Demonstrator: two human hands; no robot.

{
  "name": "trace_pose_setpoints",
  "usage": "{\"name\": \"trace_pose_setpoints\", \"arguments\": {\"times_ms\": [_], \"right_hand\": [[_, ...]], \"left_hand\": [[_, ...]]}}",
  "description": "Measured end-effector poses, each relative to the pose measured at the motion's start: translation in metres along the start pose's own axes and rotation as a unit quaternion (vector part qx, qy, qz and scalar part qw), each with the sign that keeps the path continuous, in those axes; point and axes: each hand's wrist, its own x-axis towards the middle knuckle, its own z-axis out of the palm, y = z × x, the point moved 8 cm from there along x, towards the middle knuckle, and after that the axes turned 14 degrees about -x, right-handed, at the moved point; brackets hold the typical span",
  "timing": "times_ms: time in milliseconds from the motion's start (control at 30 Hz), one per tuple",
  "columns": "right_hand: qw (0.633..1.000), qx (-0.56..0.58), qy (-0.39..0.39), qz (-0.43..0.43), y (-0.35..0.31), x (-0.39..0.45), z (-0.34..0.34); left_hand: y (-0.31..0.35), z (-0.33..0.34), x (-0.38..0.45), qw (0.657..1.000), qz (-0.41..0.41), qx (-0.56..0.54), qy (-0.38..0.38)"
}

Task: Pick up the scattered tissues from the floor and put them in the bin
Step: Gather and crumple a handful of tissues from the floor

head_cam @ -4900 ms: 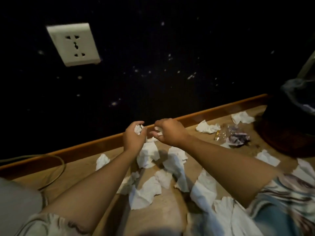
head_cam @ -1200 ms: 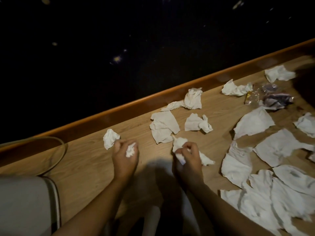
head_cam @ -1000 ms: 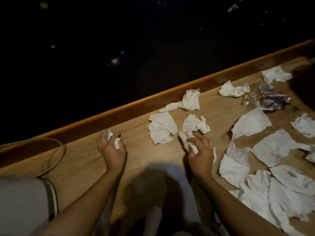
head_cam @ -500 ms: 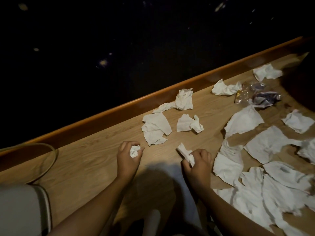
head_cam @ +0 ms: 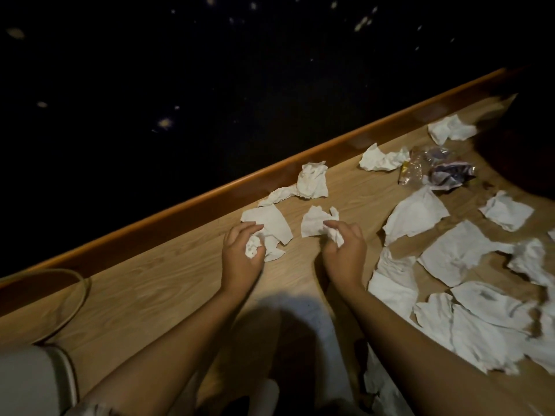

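1. The wooden floor runs along a dark wall with an orange-brown skirting board. The bin is not in view, so I cannot tell which way the gathered paper must go.

2. The main spread of flat tissues lies on the floor to the right of both hands, with a crumpled plastic wrapper beyond it.

3. The right hand has its fingers curled round a small wad of tissue. Its fingertips sit at the near edge of a loose tissue lying just ahead — I judge this the right hand's next pick.

4. The left hand holds a balled tissue, with its fingers reaching forward over a flatter sheet. That sheet lies just ahead and slightly right, its long axis slanting from far-left to near-right; the left hand is the nearer one.

5. A crumpled pair rests against the skirting board, farther off, roughly between the two hands — either could take it.
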Motion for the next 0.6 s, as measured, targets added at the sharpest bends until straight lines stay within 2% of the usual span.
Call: {"name": "trace_pose_setpoints", "arguments": {"times_ms": [167,300,433,600], "right_hand": [[0.997,-0.071,0.016,0.017,-0.004,0.041,-0.003],[0.985,-0.171,-0.027,0.001,0.008,0.056,0.017],[0.969,-0.232,-0.088,-0.004,0.021,0.044,0.043],[0.97,-0.231,-0.078,-0.021,0.021,0.017,0.055]], "left_hand": [[-0.011,0.014,0.01,0.997,-0.023,0.046,-0.063],[-0.028,0.019,0.006,0.988,-0.068,0.107,-0.092],[-0.032,0.02,-0.001,0.989,-0.063,0.104,-0.085],[-0.038,0.006,-0.007,0.996,-0.072,0.045,-0.041]]}}
